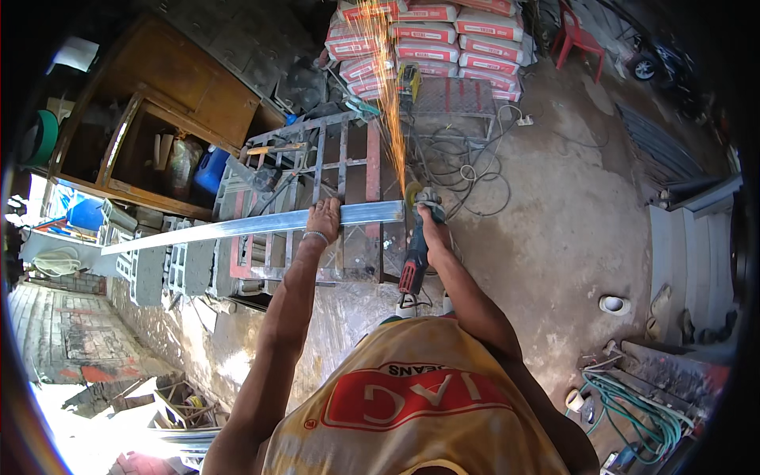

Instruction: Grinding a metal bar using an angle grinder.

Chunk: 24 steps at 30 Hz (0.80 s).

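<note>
A long silvery metal bar [237,228] lies across a metal-framed workbench [372,165], stretching far to the left. My left hand [323,219] is closed over the bar a short way from its right end. My right hand [431,231] grips an angle grinder [412,265], whose body points back toward me. The grinder's disc [413,192] is at the bar's right end, and a stream of orange sparks [388,119] flies away from it toward the far side. Exact contact between disc and metal is too small to make out.
Stacked bags [427,47] stand beyond the bench, in the sparks' direction. Black cables [483,186] coil on the floor to the right. Hollow concrete blocks [190,265] sit under the bar at left, near a wooden cabinet [170,87]. A green hose [649,419] lies lower right.
</note>
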Motion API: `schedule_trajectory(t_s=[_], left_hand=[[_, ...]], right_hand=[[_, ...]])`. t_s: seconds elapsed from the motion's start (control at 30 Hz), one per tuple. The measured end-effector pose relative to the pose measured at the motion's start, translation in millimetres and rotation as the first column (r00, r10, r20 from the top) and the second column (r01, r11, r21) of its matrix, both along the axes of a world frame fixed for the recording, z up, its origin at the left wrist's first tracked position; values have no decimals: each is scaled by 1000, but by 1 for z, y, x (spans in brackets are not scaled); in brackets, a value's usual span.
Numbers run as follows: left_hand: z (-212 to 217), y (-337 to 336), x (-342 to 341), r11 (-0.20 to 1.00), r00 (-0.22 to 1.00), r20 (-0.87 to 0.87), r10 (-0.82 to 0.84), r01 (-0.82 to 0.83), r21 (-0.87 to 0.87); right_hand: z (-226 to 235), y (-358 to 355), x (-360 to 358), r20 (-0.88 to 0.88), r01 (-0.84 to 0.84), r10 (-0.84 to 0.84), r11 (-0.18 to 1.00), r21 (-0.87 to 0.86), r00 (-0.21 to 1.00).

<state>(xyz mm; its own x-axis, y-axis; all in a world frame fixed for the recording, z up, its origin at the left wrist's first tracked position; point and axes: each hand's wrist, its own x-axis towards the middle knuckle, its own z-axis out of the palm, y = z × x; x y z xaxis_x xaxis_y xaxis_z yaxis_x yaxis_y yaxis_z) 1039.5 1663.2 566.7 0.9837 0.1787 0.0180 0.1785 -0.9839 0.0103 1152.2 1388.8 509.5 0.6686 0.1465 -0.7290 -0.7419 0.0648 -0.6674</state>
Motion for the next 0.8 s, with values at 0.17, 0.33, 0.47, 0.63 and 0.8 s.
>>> schedule_trajectory(t_s=[0.17, 0.33, 0.47, 0.63, 0.8], left_hand=[[-8, 6, -4, 1000, 1000, 1, 7, -7, 17], [-3, 1, 4, 1000, 1000, -16, 3, -3, 5], [-8, 5, -4, 1000, 1000, -26, 10, -10, 17], [1, -2, 2, 996, 990, -129, 65, -57, 64], [4, -3, 7, 996, 987, -150, 64, -53, 78]], right_hand=[[-2, -1, -9, 17, -17, 17, 999, 37, 1000], [-3, -5, -2, 8, -13, 13, 999, 30, 1000], [18, -4, -5, 40, -56, 53, 993, 103, 998], [16, -3, -2, 5, -35, 35, 994, 103, 999], [-2, -5, -4, 3, -12, 12, 996, 84, 1000]])
